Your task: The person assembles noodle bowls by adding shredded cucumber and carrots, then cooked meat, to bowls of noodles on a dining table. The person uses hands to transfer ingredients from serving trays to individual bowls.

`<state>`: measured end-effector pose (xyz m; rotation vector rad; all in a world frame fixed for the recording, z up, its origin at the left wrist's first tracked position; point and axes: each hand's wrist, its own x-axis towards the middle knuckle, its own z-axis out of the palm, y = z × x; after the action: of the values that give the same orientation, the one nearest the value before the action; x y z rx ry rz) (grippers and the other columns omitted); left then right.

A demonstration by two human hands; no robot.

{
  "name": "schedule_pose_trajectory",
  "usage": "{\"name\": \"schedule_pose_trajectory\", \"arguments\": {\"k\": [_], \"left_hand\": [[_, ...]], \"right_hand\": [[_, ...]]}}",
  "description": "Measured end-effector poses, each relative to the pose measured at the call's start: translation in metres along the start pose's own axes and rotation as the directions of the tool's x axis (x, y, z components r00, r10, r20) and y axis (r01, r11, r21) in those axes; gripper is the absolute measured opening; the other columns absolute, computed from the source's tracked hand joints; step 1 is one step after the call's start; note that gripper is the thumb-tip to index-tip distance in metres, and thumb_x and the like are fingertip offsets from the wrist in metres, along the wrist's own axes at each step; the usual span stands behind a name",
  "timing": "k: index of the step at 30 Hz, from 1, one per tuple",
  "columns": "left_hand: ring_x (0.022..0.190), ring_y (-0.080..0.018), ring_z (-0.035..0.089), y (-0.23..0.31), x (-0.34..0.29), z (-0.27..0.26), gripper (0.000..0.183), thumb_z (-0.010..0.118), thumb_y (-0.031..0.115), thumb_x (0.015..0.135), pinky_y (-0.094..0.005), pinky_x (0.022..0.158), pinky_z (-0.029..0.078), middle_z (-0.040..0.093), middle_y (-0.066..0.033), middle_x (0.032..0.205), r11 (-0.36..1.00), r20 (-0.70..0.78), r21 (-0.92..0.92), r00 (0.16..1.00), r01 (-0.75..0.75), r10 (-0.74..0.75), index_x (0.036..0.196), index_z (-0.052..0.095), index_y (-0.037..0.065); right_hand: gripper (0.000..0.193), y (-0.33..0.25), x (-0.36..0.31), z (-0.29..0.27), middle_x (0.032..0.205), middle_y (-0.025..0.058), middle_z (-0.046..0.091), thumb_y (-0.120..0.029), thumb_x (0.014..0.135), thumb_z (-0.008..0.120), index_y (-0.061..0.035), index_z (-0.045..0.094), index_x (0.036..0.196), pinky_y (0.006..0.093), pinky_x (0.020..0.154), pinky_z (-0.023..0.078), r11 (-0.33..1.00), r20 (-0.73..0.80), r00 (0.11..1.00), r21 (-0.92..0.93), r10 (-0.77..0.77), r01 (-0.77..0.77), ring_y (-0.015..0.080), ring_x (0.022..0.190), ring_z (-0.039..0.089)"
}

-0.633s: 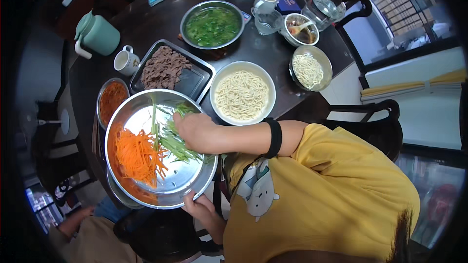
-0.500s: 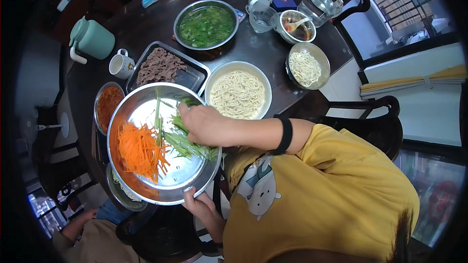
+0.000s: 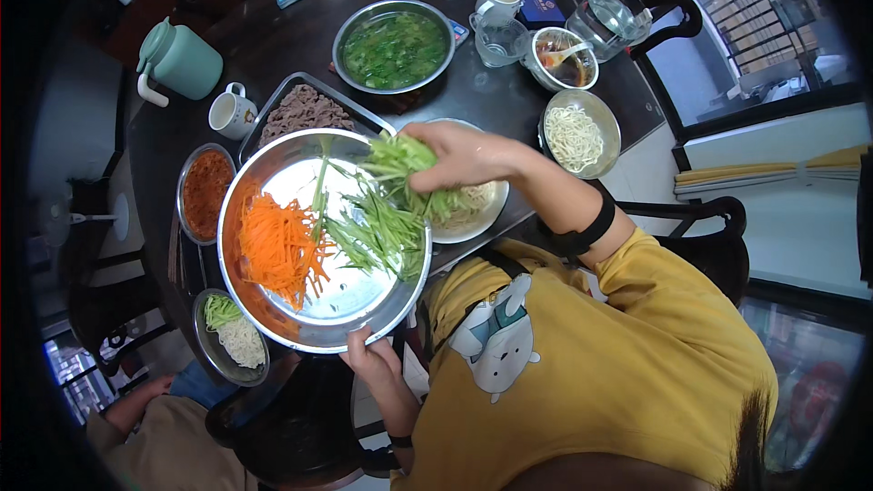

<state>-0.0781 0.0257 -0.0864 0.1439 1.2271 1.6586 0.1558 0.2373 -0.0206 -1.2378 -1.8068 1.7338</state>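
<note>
My left hand (image 3: 371, 362) grips the lower rim of a large steel bowl (image 3: 273, 335), which is tilted toward me. Inside, orange carrot shreds (image 3: 280, 245) lie on the left and green shreds (image 3: 375, 232), cucumber by their look, on the right. A bunch of the same green shreds (image 3: 397, 164) is clasped in my right hand (image 3: 450, 159), lifted over the bowl's upper right rim. Partly hidden behind that hand and the bowl is a white bowl of noodles (image 3: 468, 214).
Around the dark table stand a soup pot (image 3: 396, 45), a meat tray (image 3: 309, 114), a red sauce bowl (image 3: 207, 191), another noodle bowl (image 3: 577, 136), a green jug (image 3: 182, 59) and a glass pitcher (image 3: 609, 18). A bowl of pale shreds (image 3: 238, 341) sits lower left. Another person (image 3: 173, 436) is beside it.
My right hand has risen from inside the bowl, lifting a bunch of green shreds to the upper right rim. The bowl has shifted slightly up and right, uncovering the bowl of pale shreds.
</note>
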Motion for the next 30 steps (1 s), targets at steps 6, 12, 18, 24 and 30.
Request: {"name": "schedule_pose_trajectory", "arguments": {"k": [6,12,18,24,30], "left_hand": [[0.116,-0.0304,0.052,0.003,0.001,-0.017,0.060,0.050,0.000,0.071,-0.0455,0.100,0.044,0.049,-0.0191,0.127,0.999,-0.044,0.013,0.998,-0.032,0.033,0.130,0.040,-0.007],[0.116,-0.0300,0.051,0.006,-0.003,-0.019,0.059,0.051,-0.002,0.072,-0.0458,0.100,0.044,0.049,-0.0188,0.128,0.997,-0.065,-0.024,0.995,-0.073,0.071,0.130,0.041,-0.007],[0.117,-0.0303,0.051,0.009,-0.007,-0.015,0.059,0.051,-0.002,0.072,-0.0452,0.101,0.043,0.050,-0.0194,0.127,0.996,-0.074,-0.039,0.994,-0.082,0.079,0.130,0.040,-0.010],[0.117,-0.0308,0.052,0.003,-0.010,0.007,0.061,0.050,-0.002,0.072,-0.0456,0.101,0.043,0.050,-0.0194,0.127,0.997,-0.030,-0.043,0.997,-0.070,0.069,0.131,0.039,-0.009],[0.121,-0.0308,0.048,-0.011,-0.017,0.042,0.068,0.048,-0.005,0.072,-0.0467,0.102,0.042,0.044,-0.0189,0.133,1.000,0.050,-0.015,0.999,-0.008,0.009,0.139,0.033,-0.002]], "right_hand": [[0.055,0.032,-0.008,-0.039,0.096,0.0160,0.067,-0.021,0.072,0.071,-0.0024,0.052,0.120,0.0387,0.077,0.051,0.851,-0.133,0.991,-0.519,0.008,-0.077,0.0289,0.089,0.064],[0.053,0.070,-0.005,-0.018,0.096,0.0138,0.064,-0.022,0.074,0.074,-0.0110,0.057,0.123,0.0447,0.076,0.051,0.581,-0.133,0.975,-0.814,-0.177,-0.005,0.0342,0.089,0.064],[0.027,0.096,-0.006,-0.015,0.096,0.0117,0.065,-0.019,0.077,0.070,-0.0075,0.068,0.102,0.0436,0.070,0.052,0.521,-0.165,0.982,-0.848,-0.086,-0.097,0.0315,0.086,0.065],[0.020,0.073,-0.025,-0.018,0.085,0.0165,0.065,-0.020,0.077,0.069,-0.0050,0.068,0.091,0.0443,0.070,0.052,0.611,-0.288,0.907,-0.790,-0.307,-0.044,0.0337,0.082,0.065],[0.041,0.008,-0.028,-0.004,0.096,0.0185,0.065,-0.028,0.079,0.073,0.0014,0.064,0.107,0.0381,0.073,0.053,0.856,-0.352,0.862,-0.492,-0.364,0.160,0.0300,0.078,0.066]]}}
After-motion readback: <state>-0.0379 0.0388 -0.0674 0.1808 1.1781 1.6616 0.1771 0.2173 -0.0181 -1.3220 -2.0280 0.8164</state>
